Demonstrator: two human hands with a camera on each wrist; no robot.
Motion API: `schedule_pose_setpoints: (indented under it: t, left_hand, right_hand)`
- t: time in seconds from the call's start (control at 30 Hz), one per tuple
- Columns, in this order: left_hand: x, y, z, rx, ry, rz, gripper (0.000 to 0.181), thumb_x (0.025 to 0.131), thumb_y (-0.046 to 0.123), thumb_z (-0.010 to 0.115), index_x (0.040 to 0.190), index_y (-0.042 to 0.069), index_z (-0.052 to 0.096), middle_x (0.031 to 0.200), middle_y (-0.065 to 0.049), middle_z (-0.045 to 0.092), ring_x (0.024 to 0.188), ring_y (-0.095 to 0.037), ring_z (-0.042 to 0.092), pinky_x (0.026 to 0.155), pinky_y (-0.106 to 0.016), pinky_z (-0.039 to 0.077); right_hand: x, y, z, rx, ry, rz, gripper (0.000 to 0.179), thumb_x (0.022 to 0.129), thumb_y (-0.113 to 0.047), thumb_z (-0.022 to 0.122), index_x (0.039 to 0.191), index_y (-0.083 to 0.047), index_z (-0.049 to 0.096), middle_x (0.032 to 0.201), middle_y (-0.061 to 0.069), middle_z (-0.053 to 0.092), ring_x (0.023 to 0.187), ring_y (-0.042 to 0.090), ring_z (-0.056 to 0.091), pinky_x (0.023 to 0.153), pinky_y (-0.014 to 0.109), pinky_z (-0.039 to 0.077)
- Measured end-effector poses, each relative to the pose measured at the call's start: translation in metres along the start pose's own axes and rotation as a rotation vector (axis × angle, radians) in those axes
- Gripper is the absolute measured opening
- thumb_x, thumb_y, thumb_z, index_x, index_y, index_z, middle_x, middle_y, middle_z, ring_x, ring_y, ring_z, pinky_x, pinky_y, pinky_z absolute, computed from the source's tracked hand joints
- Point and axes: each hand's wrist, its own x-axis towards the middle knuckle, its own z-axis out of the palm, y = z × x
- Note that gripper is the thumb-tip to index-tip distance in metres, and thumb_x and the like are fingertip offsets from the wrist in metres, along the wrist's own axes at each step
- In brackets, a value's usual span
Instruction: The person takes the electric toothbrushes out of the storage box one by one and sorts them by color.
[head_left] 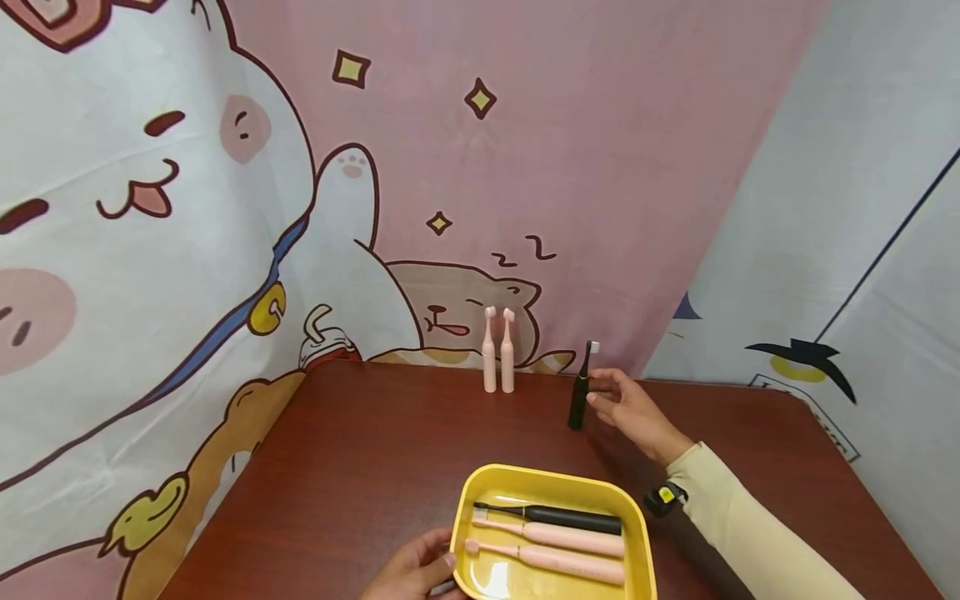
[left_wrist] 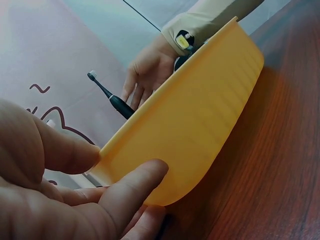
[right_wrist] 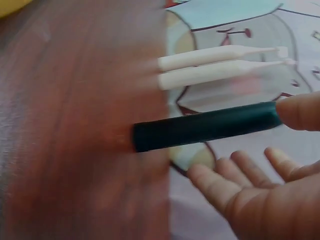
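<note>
My left hand (head_left: 416, 568) pinches the left rim of a yellow tray (head_left: 553, 477), thumb on one side and fingers on the other in the left wrist view. Inside the tray lie a black electric toothbrush (head_left: 573, 517) and two pink electric toothbrushes, one (head_left: 573, 539) beside the other (head_left: 572, 563). Farther back, another black electric toothbrush (head_left: 578, 402) stands on end, tilted a little, bristles up. Beside it is my right hand (head_left: 633, 414); in the right wrist view the thumb tip (right_wrist: 299, 111) meets the handle's upper part while the other fingers (right_wrist: 212, 185) spread apart from it.
Two pink electric toothbrushes, one (head_left: 489, 364) left of the other (head_left: 507, 364), stand upright at the back edge of the brown table (head_left: 360, 467). Behind them hangs a printed cartoon cloth (head_left: 600, 167). A dark device (head_left: 665, 497) is strapped at the right wrist.
</note>
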Motion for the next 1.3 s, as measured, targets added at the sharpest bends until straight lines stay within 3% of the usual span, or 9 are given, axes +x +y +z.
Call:
schedule_pose_setpoints:
  t: [0.13, 0.33, 0.43, 0.63, 0.83, 1.1, 1.3]
  left_hand:
    - [-0.001, -0.001, -0.002, -0.004, 0.004, -0.006, 0.06, 0.103, 0.012, 0.05, 0.145, -0.02, 0.021, 0.13, -0.026, 0.056, 0.106, -0.027, 0.066, 0.086, -0.031, 0.058]
    - [-0.004, 0.002, -0.001, -0.01, 0.038, -0.03, 0.061, 0.103, 0.012, 0.052, 0.146, -0.018, 0.022, 0.133, -0.025, 0.052, 0.109, -0.024, 0.064, 0.088, -0.029, 0.057]
    - [-0.004, 0.004, -0.002, -0.008, 0.047, -0.03, 0.06, 0.102, 0.011, 0.052, 0.145, -0.019, 0.022, 0.132, -0.024, 0.051, 0.109, -0.023, 0.063, 0.089, -0.029, 0.057]
    - [-0.005, 0.005, -0.003, 0.001, 0.061, -0.033, 0.058, 0.102, 0.01, 0.052, 0.144, -0.018, 0.024, 0.13, -0.022, 0.053, 0.11, -0.022, 0.063, 0.088, -0.029, 0.057]
    - [-0.005, 0.005, 0.0, 0.018, 0.078, -0.036, 0.056, 0.102, 0.01, 0.052, 0.144, -0.017, 0.027, 0.13, -0.023, 0.054, 0.11, -0.023, 0.063, 0.087, -0.03, 0.058]
    - [-0.004, 0.002, 0.0, 0.029, 0.081, -0.036, 0.056, 0.102, 0.01, 0.052, 0.145, -0.017, 0.027, 0.128, -0.022, 0.055, 0.107, -0.022, 0.063, 0.085, -0.028, 0.058]
    - [-0.002, 0.002, 0.0, 0.045, 0.078, -0.033, 0.055, 0.102, 0.011, 0.053, 0.144, -0.015, 0.03, 0.126, -0.021, 0.058, 0.105, -0.022, 0.064, 0.082, -0.028, 0.059]
  right_hand:
    - [-0.012, -0.019, -0.009, 0.038, 0.0, 0.036, 0.062, 0.097, -0.028, 0.065, 0.145, -0.003, 0.034, 0.143, 0.023, 0.042, 0.131, 0.039, 0.048, 0.107, 0.057, 0.044]
    - [-0.033, -0.048, -0.017, 0.086, -0.023, 0.083, 0.066, 0.099, -0.031, 0.062, 0.147, 0.001, 0.03, 0.141, 0.023, 0.043, 0.116, 0.015, 0.057, 0.1, 0.042, 0.053]
    - [-0.044, -0.059, -0.016, 0.105, -0.059, 0.096, 0.064, 0.1, -0.029, 0.06, 0.147, 0.002, 0.03, 0.142, 0.024, 0.044, 0.111, 0.01, 0.06, 0.097, 0.04, 0.054]
    - [-0.062, -0.081, 0.003, 0.11, -0.177, 0.079, 0.058, 0.098, -0.025, 0.063, 0.141, 0.005, 0.04, 0.137, 0.024, 0.052, 0.115, 0.019, 0.064, 0.097, 0.046, 0.054]
    - [-0.076, -0.093, 0.032, 0.111, -0.365, 0.12, 0.05, 0.099, -0.023, 0.062, 0.138, 0.004, 0.046, 0.13, 0.019, 0.061, 0.114, 0.027, 0.064, 0.095, 0.046, 0.055]
    - [-0.086, -0.089, 0.062, 0.092, -0.523, 0.181, 0.046, 0.098, -0.025, 0.063, 0.132, 0.004, 0.051, 0.119, 0.015, 0.064, 0.11, 0.027, 0.066, 0.093, 0.05, 0.056]
    - [-0.088, -0.079, 0.072, 0.028, -0.569, 0.204, 0.043, 0.099, -0.027, 0.061, 0.13, 0.002, 0.055, 0.117, 0.015, 0.066, 0.108, 0.029, 0.065, 0.09, 0.052, 0.056]
